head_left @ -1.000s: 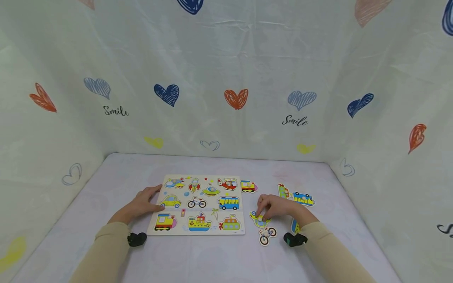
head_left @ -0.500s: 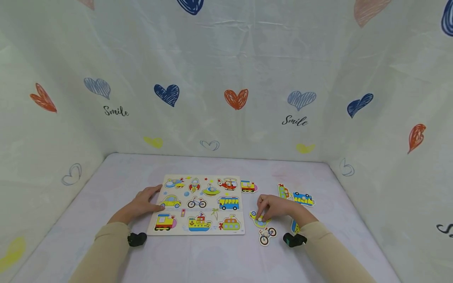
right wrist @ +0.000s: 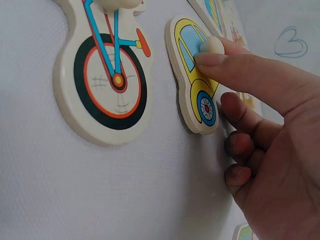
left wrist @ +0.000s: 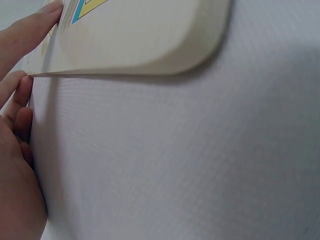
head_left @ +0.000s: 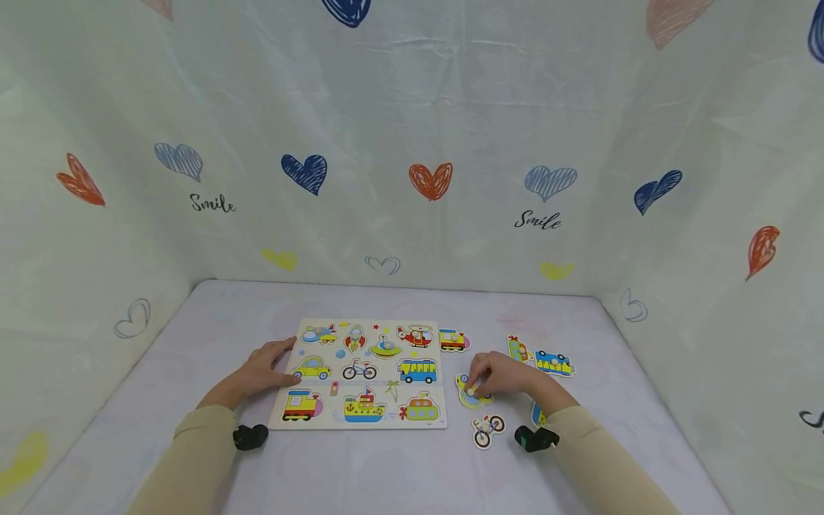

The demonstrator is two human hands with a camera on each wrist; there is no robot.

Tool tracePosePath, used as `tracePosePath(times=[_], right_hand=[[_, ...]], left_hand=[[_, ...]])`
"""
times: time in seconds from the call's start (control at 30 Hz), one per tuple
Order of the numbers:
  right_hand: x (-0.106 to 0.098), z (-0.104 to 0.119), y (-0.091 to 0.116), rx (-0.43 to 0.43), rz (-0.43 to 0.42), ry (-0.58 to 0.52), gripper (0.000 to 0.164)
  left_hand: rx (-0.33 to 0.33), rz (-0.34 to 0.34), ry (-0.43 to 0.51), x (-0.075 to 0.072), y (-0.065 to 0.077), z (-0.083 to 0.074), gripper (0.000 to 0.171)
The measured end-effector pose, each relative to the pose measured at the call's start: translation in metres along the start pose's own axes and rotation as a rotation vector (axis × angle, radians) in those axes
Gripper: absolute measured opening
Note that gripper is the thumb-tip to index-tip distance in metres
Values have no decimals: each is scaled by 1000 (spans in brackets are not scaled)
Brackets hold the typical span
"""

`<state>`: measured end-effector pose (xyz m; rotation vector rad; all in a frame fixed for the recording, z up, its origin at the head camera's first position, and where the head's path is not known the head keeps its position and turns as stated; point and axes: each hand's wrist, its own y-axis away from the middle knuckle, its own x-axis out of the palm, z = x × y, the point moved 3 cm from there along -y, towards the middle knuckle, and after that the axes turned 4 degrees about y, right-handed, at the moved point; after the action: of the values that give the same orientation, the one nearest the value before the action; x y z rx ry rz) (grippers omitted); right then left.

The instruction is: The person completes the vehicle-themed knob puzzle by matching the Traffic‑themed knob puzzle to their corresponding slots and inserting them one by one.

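Note:
My left hand [head_left: 259,370] lies at the left edge of a white vehicle puzzle board [head_left: 330,411]. The thumb rests on its face and the other fingers reach along the side, as the left wrist view also shows. Right of the board, my right hand [head_left: 505,375] pinches the round knob of a yellow car puzzle piece [right wrist: 192,65] between thumb and forefinger. The remaining fingers curl loosely beside it. In the head view that hand partly covers the car. A bicycle piece [head_left: 482,438] lies just nearer to me, with its own knob.
A train piece [head_left: 453,340] lies by the board's right edge. Farther right are a bus piece [head_left: 555,363] and a green and red piece [head_left: 517,349]. A blue and yellow piece [head_left: 538,413] is partly hidden by my right wrist. A heart-printed curtain [head_left: 386,214] closes off the back.
The car piece has turned and shifted slightly away from the bicycle piece, with my right hand on its knob. My left hand and the board stay where they were.

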<state>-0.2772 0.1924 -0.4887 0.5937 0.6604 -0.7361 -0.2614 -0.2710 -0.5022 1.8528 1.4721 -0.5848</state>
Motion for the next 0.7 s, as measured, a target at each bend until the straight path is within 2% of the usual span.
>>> tracePosePath(times=[0.37,0.7], right_hand=[[-1,3,0,45,-76,-52,8],[-1,11,-5,78,-201,-15,11]], left_hand=[[0,3,3,0,0,0,101],[-1,3,0,1,-1,1,100]])
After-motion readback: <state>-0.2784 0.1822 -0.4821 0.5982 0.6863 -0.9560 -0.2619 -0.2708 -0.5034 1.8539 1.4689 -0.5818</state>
